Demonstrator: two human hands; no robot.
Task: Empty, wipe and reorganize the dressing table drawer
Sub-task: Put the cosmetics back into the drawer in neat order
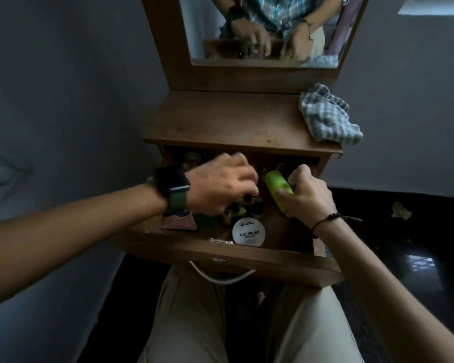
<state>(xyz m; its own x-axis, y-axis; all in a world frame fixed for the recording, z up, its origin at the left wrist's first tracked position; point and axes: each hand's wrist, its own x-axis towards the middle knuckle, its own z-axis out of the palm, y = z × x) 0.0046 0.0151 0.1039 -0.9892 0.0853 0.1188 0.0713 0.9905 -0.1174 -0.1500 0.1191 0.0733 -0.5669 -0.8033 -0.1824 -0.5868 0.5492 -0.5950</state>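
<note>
Drawer [247, 260] of the dressing table stands pulled out toward the person's lap, w/ its contents mostly in the front half: a round white tub [248, 231] marked NAIL POLISH sits against the front wall near the middle, small dark bottles [243, 209] cluster just behind it, and a pinkish flat item [180, 222] lies toward the front left corner. Left hand [226, 186], w/ a dark watch [172, 188] on the wrist, reaches down over the bottles, fingers curled among them; whether it's actually pinching one I can't tell, since the fingertips are hidden in shadow. Right hand [308, 197] grips a green cylindrical container [278, 189], fingers and thumb wrapped round its lower end, the container tilted and lifted above the drawer's right side. Checked cloth [328, 116] lies bunched at the back right corner of the table top [220, 121], which looks the likely place to put things. Judging from this, emptying is underway w/ most items not yet out. To do it well: lift the green container clear of the drawer wall before swinging it over, stand it near the top's back edge away from the cloth, and take the small bottles one or two at a time, upright, so none tips. Only one view here.
</note>
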